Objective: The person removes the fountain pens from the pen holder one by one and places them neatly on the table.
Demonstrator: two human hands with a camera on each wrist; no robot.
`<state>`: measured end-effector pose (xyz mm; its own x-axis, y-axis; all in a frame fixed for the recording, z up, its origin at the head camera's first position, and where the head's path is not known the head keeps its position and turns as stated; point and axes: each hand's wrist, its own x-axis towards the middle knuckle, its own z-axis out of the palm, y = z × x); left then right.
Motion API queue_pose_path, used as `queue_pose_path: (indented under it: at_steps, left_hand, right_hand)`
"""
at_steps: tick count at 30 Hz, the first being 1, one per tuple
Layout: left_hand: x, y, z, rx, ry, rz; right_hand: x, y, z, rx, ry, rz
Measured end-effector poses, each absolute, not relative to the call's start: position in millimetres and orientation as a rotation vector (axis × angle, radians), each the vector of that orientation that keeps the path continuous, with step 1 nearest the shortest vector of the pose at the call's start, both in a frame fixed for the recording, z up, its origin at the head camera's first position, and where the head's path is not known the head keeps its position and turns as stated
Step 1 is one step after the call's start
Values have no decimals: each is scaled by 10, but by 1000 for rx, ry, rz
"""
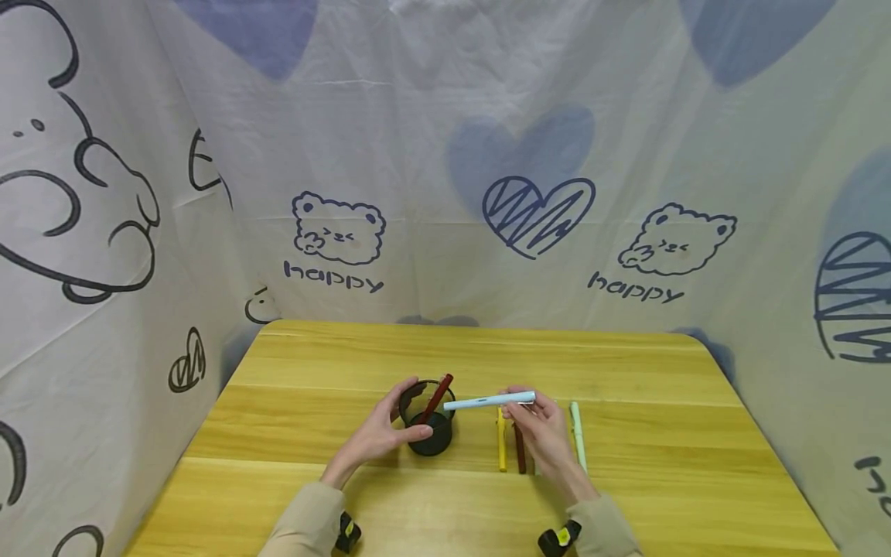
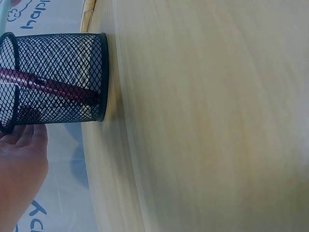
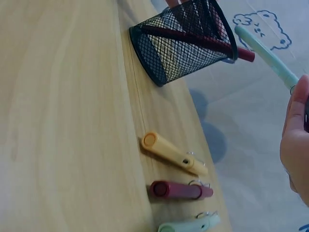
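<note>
A black mesh pen cup [image 1: 433, 444] stands on the table, with a dark red pen [image 1: 438, 396] leaning inside and poking above its rim. My left hand [image 1: 379, 435] holds the cup from the left, thumb in front and fingers behind; the left wrist view shows fingers [image 2: 31, 135] against the mesh near the rim. In my right hand [image 1: 546, 437], a pale blue pen [image 1: 483, 401] is pinched by one end. It lies nearly level in the head view, its free tip close to the cup's right rim. The right wrist view shows that pen [image 3: 265, 54] outside the cup.
Right of the cup, a yellow pen [image 1: 502, 441] and another dark red pen [image 1: 520, 449] lie on the wooden table [image 1: 313, 356]. A pale green pen [image 1: 578, 435] lies beyond the right hand, which partly covers another pen. Printed cloth [image 1: 431, 155] hangs behind and at both sides.
</note>
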<state>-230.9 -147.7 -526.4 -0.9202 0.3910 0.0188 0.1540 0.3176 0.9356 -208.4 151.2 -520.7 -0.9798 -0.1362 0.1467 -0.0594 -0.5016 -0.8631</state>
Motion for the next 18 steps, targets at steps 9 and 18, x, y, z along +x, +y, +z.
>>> queue_pose_path:
  at_steps: [9,18]
  left_hand:
    - [-2308,-1476,-5266,497,2362,1655]
    - [-2314,-1480,-5275,499,2360,1655]
  right_hand:
    - [-2018,1652,-5240,-256,1435,-2791]
    - [-1997,1733,-5303,-91,1547,-2901]
